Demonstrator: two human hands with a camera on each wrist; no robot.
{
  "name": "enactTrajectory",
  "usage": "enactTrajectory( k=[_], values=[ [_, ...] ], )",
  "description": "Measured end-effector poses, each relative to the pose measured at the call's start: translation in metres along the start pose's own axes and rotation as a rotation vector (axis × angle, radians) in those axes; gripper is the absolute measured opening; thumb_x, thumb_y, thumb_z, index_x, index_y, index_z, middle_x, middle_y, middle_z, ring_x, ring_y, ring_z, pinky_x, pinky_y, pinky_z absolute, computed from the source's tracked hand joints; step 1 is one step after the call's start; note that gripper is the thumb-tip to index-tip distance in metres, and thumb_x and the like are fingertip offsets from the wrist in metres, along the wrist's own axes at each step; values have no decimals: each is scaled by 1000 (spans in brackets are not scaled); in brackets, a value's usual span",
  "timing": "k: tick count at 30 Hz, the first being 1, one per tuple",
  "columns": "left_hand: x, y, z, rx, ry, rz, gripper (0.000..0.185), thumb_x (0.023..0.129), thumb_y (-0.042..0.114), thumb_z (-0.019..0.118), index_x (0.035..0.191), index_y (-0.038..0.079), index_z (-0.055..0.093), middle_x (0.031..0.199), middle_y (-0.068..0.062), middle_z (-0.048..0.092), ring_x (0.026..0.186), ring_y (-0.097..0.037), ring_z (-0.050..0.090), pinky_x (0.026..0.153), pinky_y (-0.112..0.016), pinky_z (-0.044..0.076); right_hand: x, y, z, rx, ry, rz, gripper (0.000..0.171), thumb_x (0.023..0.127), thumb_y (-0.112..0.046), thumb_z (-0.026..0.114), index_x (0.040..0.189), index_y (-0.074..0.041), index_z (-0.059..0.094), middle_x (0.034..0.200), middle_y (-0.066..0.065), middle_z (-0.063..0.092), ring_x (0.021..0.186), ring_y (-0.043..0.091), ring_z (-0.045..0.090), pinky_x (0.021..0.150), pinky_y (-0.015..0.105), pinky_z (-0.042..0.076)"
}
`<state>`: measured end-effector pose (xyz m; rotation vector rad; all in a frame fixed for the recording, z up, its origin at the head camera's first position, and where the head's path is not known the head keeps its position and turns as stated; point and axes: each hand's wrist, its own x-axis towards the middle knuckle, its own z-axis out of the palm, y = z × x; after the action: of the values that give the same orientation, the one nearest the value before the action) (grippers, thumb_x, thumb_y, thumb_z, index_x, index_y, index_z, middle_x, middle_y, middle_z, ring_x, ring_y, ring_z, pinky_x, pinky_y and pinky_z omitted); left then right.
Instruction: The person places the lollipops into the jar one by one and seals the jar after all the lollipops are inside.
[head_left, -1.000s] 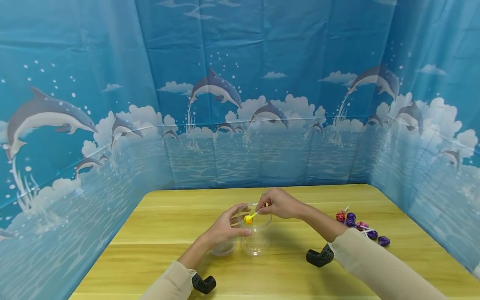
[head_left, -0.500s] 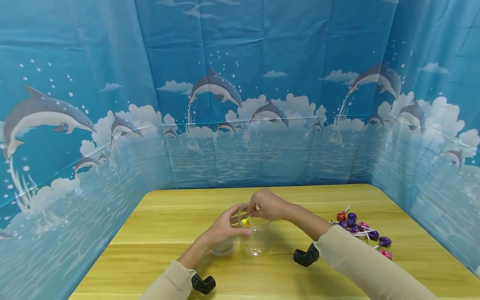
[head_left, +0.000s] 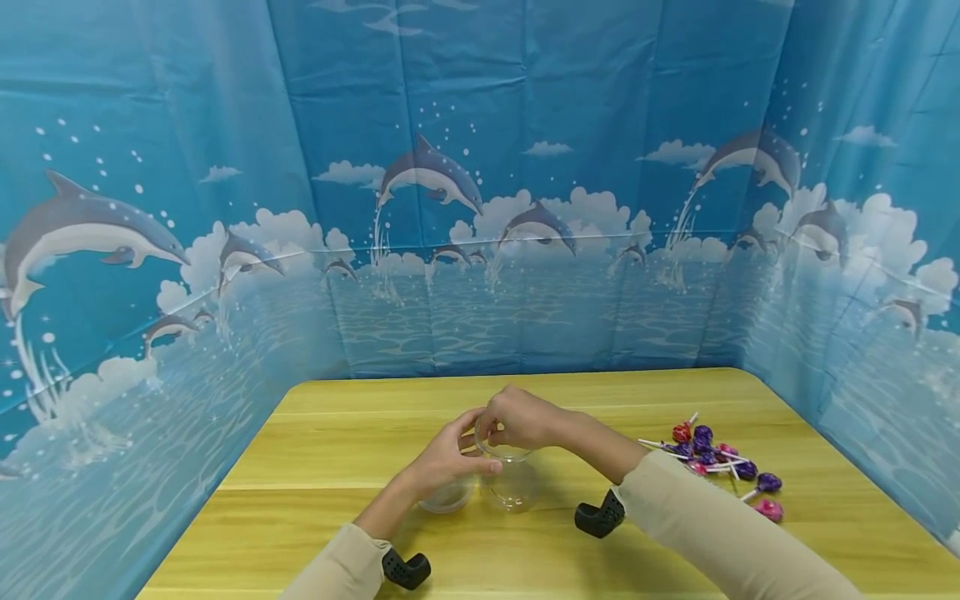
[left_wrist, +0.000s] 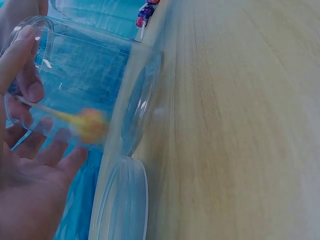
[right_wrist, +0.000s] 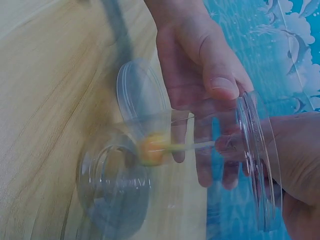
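Note:
A clear plastic jar (head_left: 512, 493) stands upright on the table. My left hand (head_left: 444, 457) holds it near the rim from the left, thumb in front and fingers behind. My right hand (head_left: 521, 418) dips into the jar's mouth. Its fingertips pinch the white stick of a lollipop (right_wrist: 153, 148), whose yellow-orange head hangs down inside the jar, as the left wrist view also shows. In the head view the right hand hides this lollipop. Beside the jar, partly under the left hand, lies a clear round lid (head_left: 447, 498).
Several wrapped lollipops (head_left: 705, 454), purple, red and pink, lie in a loose pile on the right of the wooden table (head_left: 337, 433). A blue dolphin-print curtain (head_left: 480, 317) surrounds its back and sides. Black mounts (head_left: 600, 517) sit at both wrists.
My right hand has moved left and down into the jar's mouth, carrying the lollipop from the rim to inside. More of the pile now shows past the right sleeve. The left hand stays put.

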<state>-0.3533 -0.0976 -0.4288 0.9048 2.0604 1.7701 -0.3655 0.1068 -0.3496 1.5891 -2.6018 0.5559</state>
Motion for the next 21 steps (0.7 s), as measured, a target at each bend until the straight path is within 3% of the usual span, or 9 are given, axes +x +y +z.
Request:
enactTrajectory(
  k=[7,16,21],
  values=[
    [0,-2,0,-1,2,0,73,98,16,75,160,17,37,160,-6,39,143,-34,43,107,-45,49,-1,3,-1,13,2,-26,16,88,5,79,93,-10,82,85,3,75,71,11,64,66,23,52],
    [0,-2,-2,15,-5,-6,74,97,17,75,161,19,36,161,-5,38,144,-34,43,107,-46,48,-11,3,-13,154,-15,31,20,92,4,76,110,-4,81,103,10,77,84,8,69,75,23,57],
    [0,-1,-1,25,-1,-1,75,97,17,76,161,17,36,161,-7,38,145,-39,40,107,-46,48,-20,3,-22,182,-4,64,21,92,2,76,112,-3,79,105,6,76,89,9,71,79,24,58]
  ],
)
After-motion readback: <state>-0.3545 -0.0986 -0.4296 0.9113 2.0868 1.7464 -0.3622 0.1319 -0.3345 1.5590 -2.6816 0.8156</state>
